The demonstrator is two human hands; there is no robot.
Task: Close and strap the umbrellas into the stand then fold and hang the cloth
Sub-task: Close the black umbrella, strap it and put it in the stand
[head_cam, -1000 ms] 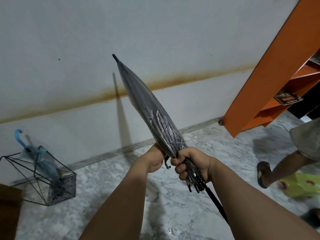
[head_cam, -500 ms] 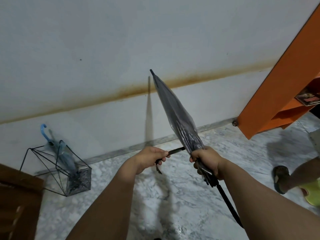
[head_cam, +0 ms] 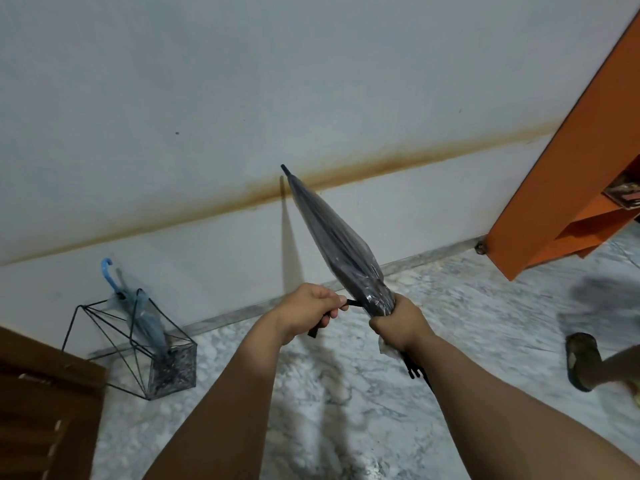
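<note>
The closed umbrella point(head_cam: 341, 249) is showing a thin, translucent grey plastic canopy, glossy and crinkled near its gathered end, with a matt black strap point(head_cam: 351, 302) coming off it. The stand point(head_cam: 138, 344) is looking like thin black metal wire with a fine mesh base. The floor point(head_cam: 346, 393) is gleaming as polished grey-white marble. The wall point(head_cam: 242, 81) is appearing matt and painted, carrying a rusty stain. The shelf unit point(head_cam: 568, 157) is showing a smooth orange finish.

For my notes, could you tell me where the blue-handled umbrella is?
Head view, lower left: the blue-handled umbrella stands in the black wire stand against the white wall.
</note>
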